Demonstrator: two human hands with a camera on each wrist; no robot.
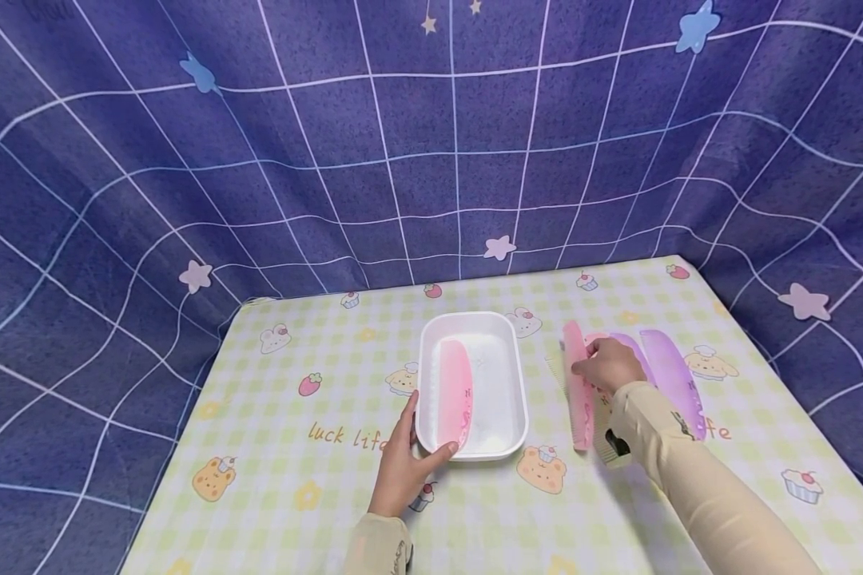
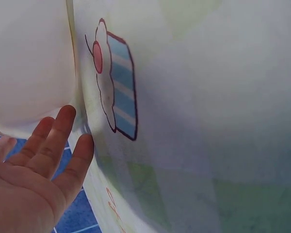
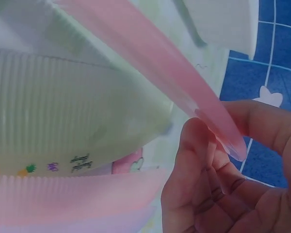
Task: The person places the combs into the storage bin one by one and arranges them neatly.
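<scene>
A white tray (image 1: 499,415) stands near the middle of the table with a pink comb (image 1: 455,383) lying lengthwise in its left half. My left hand (image 1: 405,467) is at the tray's near left corner, thumb at the rim and fairly straight fingers along the outer side wall (image 2: 34,63). Off to the right, my right hand (image 1: 611,366) pinches another pink comb (image 1: 578,399) between thumb and fingers. The right wrist view shows this held comb (image 3: 169,73) raised on edge above a pale yellow-green comb (image 3: 63,111). My hand and sleeve partly hide the combs there.
Purple combs (image 1: 667,371) lie right of my right hand. Below the yellow-green comb in the right wrist view lies one more pink comb (image 3: 87,199). A checked, cartoon-printed cloth (image 1: 273,479) covers the table, and a blue grid-patterned curtain (image 1: 417,160) stands behind it.
</scene>
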